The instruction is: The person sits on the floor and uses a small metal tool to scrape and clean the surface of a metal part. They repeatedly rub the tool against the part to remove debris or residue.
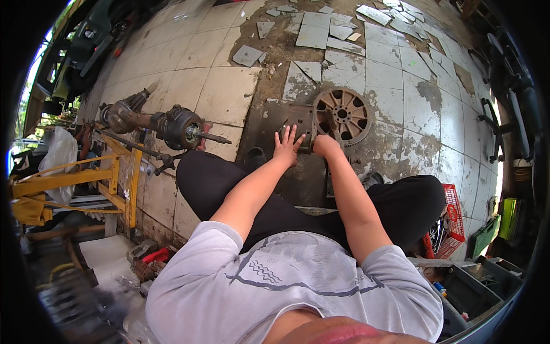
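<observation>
My left hand [288,147] lies with its fingers spread on a dark, rusty metal plate with holes [301,118]. My right hand [326,145] is closed like a fist at the plate's right edge. What it grips, if anything, is hidden under the fingers. Just beyond it a toothed flywheel [358,110] rests flat on the floor, brown in the middle with a grey toothed rim. A narrow rusty bar [336,129] crosses the flywheel's near left side, close to my right hand.
To the left lies a rusty axle housing [127,116] with a hub and shaft [182,129]. A yellow metal frame [69,182] stands nearer. Broken tiles [314,30] litter the far floor. At my right are a red plastic basket [452,221] and a grey tray [470,289].
</observation>
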A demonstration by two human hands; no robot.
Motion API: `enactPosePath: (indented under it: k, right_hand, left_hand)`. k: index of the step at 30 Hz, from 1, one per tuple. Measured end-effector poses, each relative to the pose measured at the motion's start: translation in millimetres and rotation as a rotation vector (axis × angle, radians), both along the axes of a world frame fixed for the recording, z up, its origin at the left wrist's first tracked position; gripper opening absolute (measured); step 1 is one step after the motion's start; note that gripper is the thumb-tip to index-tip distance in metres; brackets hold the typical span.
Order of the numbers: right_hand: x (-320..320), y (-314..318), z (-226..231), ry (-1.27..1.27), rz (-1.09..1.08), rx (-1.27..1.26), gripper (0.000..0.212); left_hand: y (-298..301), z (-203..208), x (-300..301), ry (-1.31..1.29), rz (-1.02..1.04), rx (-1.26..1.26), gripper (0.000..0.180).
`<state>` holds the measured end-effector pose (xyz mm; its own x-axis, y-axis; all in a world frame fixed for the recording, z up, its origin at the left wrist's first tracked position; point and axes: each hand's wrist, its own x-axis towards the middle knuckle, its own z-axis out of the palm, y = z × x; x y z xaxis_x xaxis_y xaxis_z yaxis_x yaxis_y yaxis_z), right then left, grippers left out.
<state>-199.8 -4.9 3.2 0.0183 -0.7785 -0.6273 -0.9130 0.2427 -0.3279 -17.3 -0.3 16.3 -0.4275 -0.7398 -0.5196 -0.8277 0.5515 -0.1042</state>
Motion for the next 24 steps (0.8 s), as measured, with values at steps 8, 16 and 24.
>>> enactPosePath:
  k: [8, 16, 24]
  right_hand:
    - [5.0, -1.8, 34.1, 0.009, 0.066, 0.005, 0.038]
    - [2.6, -5.1, 40.9, 0.010, 0.117, 0.011, 0.036]
    - [1.8, -7.0, 26.3, -0.007, -0.024, 0.045, 0.033]
  left_hand:
    - [5.4, -13.5, 12.2, -0.011, 0.028, -0.006, 0.118]
    - [5.5, -15.0, 15.0, -0.029, 0.031, 0.005, 0.116]
    - [4.6, -17.4, 13.2, -0.024, 0.018, -0.030, 0.113]
